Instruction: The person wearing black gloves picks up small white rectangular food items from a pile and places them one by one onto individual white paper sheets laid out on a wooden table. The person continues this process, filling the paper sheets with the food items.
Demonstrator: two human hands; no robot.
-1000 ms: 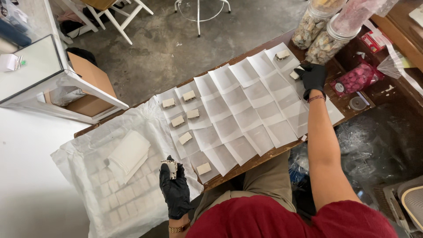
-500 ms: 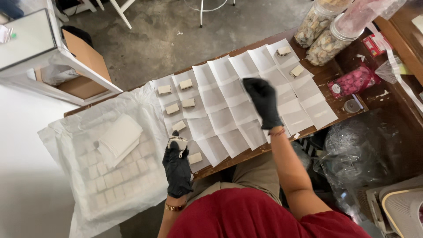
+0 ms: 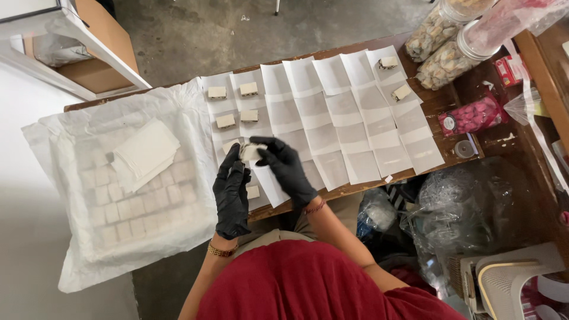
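Head view, looking straight down. Both hands in black gloves, brought together over the near edge of the wooden table (image 3: 355,56). Left hand (image 3: 231,192) and right hand (image 3: 284,166) closed together on one small pale block (image 3: 251,152), fingertips pinching it from both sides; block partly hidden by the gloves, so long axis hard to tell, seemingly across the table. Held just above a white paper sheet (image 3: 269,184) lying lengthwise away from the body.

Rows of the same rectangular paper sheets (image 3: 355,118) overlapped like tiles across the tabletop, thin, matte, creased. Four small cream blocks (image 3: 233,105) set on sheets at the left end, squat and cuboid, long sides running left to right; another (image 3: 253,192) near the table edge beside the left wrist. Two more blocks (image 3: 395,77) at the far right corner, the nearer one turned at an angle.

At left, a large translucent plastic bag (image 3: 89,261), crinkled, covering a grid of many pale blocks; a stack of paper squares (image 3: 145,151) resting on top.

At upper right, two clear round jars (image 3: 441,38) packed with brownish pieces. Beside them a clear pouch (image 3: 474,115) of pink sweets. Crumpled clear plastic (image 3: 462,207) below the table at right.
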